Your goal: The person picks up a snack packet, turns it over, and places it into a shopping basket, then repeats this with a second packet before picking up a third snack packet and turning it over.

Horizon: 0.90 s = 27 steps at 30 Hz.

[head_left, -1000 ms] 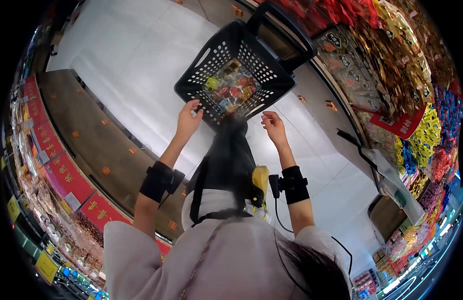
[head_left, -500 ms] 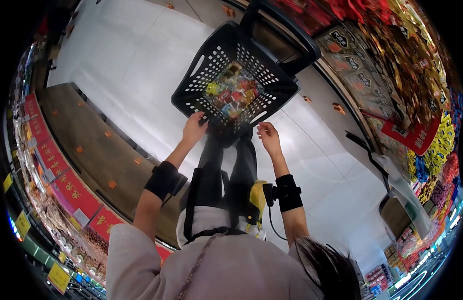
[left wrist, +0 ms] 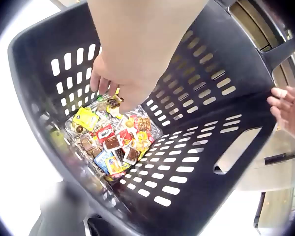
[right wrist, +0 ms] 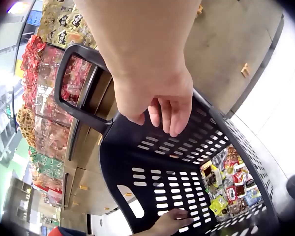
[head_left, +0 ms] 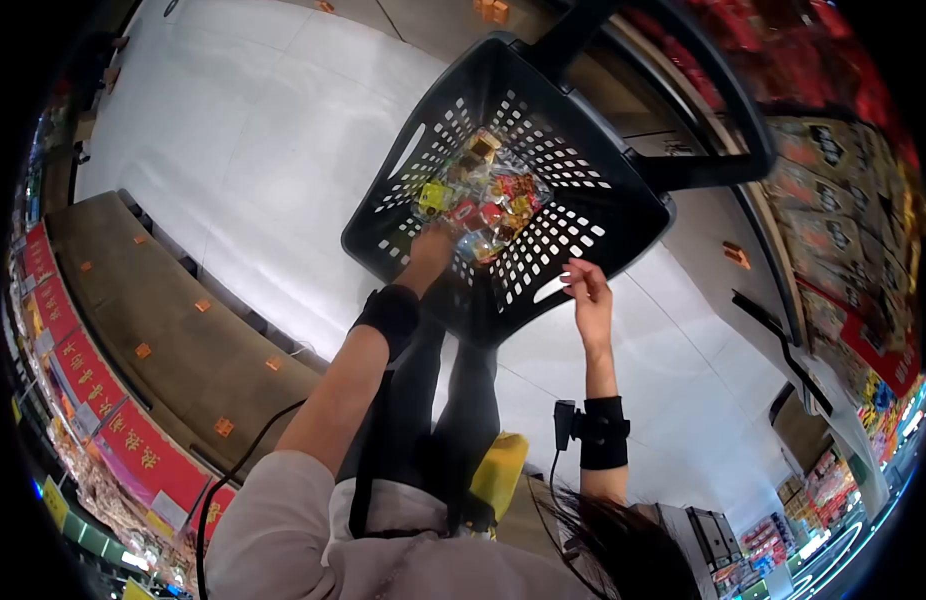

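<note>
A black shopping basket (head_left: 623, 205) with slotted walls stands in front of the person's legs. Several small colourful snack packets (head_left: 488, 218) lie at its bottom, with a yellow one (left wrist: 85, 118) at the side. My left hand (head_left: 433, 245) reaches down inside the basket. In the left wrist view its fingers hang loosely above the packets, and the thumb side overlaps them. Near the right rim, beside the handle slot, is my right hand (head_left: 589, 290). The right wrist view shows its fingers (right wrist: 175, 118) loosely bent over the basket, holding nothing.
The basket's tall handle (head_left: 765, 150) leans toward shelves of bagged snacks (head_left: 833, 190) on the right. A brown ledge (head_left: 173, 320) with red signs (head_left: 133, 450) curves along the left. Pale floor (head_left: 253, 110) lies between. A yellow pouch (head_left: 501, 470) hangs at the person's waist.
My left hand has gone from the basket's near rim down into it. The basket appears larger and closer, its handle shifted right. My right hand has come alongside the right rim.
</note>
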Motion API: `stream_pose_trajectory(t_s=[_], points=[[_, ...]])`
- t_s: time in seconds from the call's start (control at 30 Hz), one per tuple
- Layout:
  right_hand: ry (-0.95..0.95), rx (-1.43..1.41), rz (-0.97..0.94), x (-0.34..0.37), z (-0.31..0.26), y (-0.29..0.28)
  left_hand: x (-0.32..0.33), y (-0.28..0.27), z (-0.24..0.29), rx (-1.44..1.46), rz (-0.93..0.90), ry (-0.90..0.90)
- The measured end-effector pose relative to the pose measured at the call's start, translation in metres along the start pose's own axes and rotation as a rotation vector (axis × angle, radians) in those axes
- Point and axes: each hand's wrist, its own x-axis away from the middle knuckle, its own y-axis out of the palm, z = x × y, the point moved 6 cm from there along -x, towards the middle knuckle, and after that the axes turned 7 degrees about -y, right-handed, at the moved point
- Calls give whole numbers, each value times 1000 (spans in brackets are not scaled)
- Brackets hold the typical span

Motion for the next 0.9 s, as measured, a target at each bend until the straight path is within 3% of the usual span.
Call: stream_pose_trajectory(t_s=[0.07, 0.2, 0.33, 0.43, 0.47, 0.5, 0.57, 0.77, 0.9], points=[[-39, -19, 10, -14, -5, 0, -31, 22, -5, -9, 37, 5], [-122, -16, -37, -43, -12, -5, -78, 35, -4, -28, -199, -200], [-159, 12, -55, -55, -31, -12, -127, 80, -25, -123, -225, -144], [-204, 46, -62, -62, -38, -17, -182, 130, -50, -75, -87, -137], [-224, 62, -68, -65, -39, -19, -189, 135, -53, -87, 48, -66], [-247, 83, -68, -68, -39, -23, -201, 152, -62, -130, 305, 26], [-301, 148, -61, -73, -45, -24, -230, 178, -71, -277, 121, -49], [-371, 232, -83, -81, -43, -23, -246, 211, -87, -515, 183, -149], [-359, 271, -75, -84, -39, -25, -261, 217, -89, -521, 276, -68]])
